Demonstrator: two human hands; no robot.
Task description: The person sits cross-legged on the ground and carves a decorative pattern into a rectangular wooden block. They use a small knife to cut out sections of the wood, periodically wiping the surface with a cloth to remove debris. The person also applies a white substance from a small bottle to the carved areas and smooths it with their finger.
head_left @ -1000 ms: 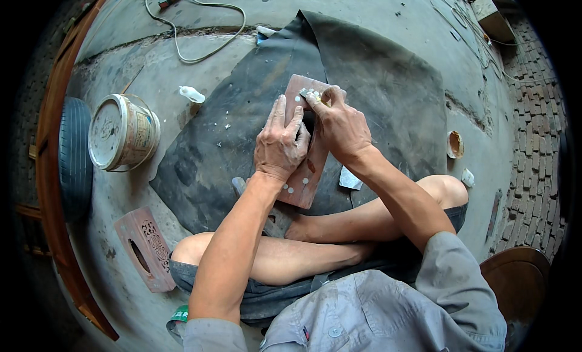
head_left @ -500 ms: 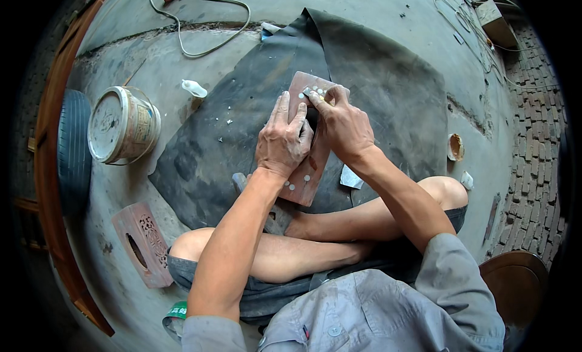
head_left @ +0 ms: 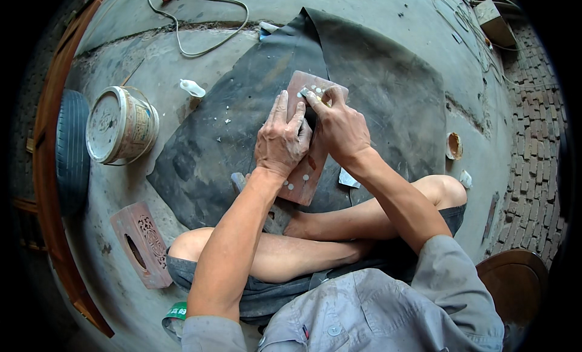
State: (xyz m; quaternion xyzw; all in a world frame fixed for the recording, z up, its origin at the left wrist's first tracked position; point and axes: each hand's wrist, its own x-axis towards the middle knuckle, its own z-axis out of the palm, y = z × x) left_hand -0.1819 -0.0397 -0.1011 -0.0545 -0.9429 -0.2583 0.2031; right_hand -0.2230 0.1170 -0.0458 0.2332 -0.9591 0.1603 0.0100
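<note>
A reddish-brown wooden tissue box (head_left: pixel 298 188), dotted with pale round inlays, lies at a slant on the dark mat before my crossed legs. Along its left edge stretch the fingers of my left hand (head_left: pixel 280 140), with the thumb over the top beside the dark slot, gripping that edge. My right hand (head_left: pixel 344 129) is closed in a pinch at the far end. Its fingertips press a small grey flat piece (head_left: pixel 304 92) onto the wood among the inlays; the kind of piece cannot be made out.
The dark rubber mat (head_left: pixel 394 91) covers the concrete floor, with a silvery scrap (head_left: pixel 348 178) on it. On the left are a lidded bucket (head_left: pixel 124 127), a tyre (head_left: pixel 73 152), a white bottle (head_left: pixel 193 88) and a carved box (head_left: pixel 142 246). A brown stool (head_left: pixel 515 279) stands at the lower right.
The right fingertips and the grey piece have shifted very slightly over the inlays. My left hand keeps its place on the box. The whole view has drifted a little.
</note>
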